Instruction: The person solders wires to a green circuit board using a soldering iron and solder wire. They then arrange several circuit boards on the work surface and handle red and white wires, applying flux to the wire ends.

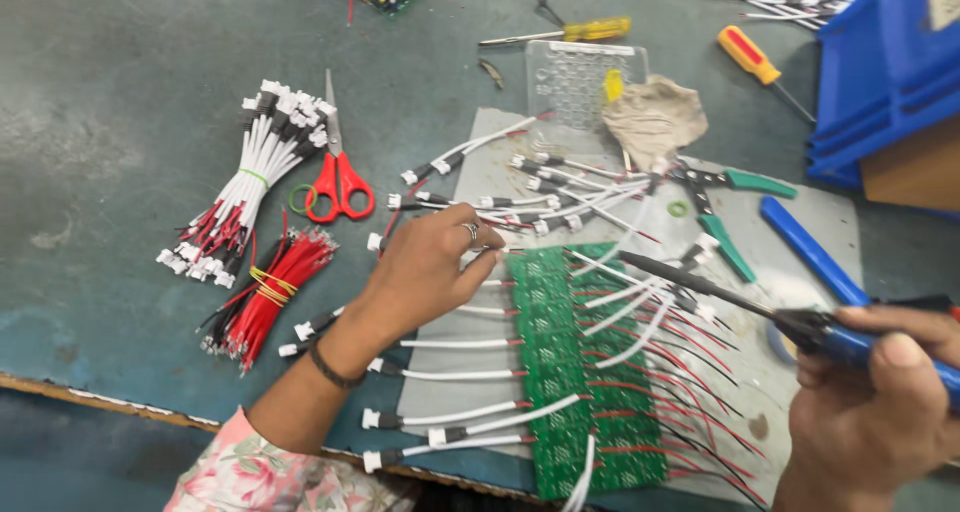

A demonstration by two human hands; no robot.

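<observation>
At nine o'clock on the grey tabletop point(120, 92) lies a bundle of white cables point(245, 187) tied with a green band, and just below it a bundle of red wires point(270, 292) banded in yellow. Red-handled scissors point(338, 177) lie beside the white bundle, blades pointing to twelve o'clock.

The left hand point(425, 267), a ring on one finger, reaches in from seven o'clock; its fingertips are pinched together at the upper left corner of the green circuit board panel point(580, 372), though I cannot tell what they grip. White leads with red and black wires fan out from both sides of the panel, which lies at six o'clock on a grey mat point(500, 162).

At twelve o'clock sit a yellow screwdriver point(590, 30), a clear plastic tray point(580, 77) and a crumpled tan cloth point(655, 117). Green-handled pliers point(730, 212) lie at two o'clock.

The right hand point(870, 412), at four o'clock, is closed around a blue-handled soldering iron point(760, 307), tip aimed at the panel. A blue bin point(880, 62) stands at one o'clock.
</observation>
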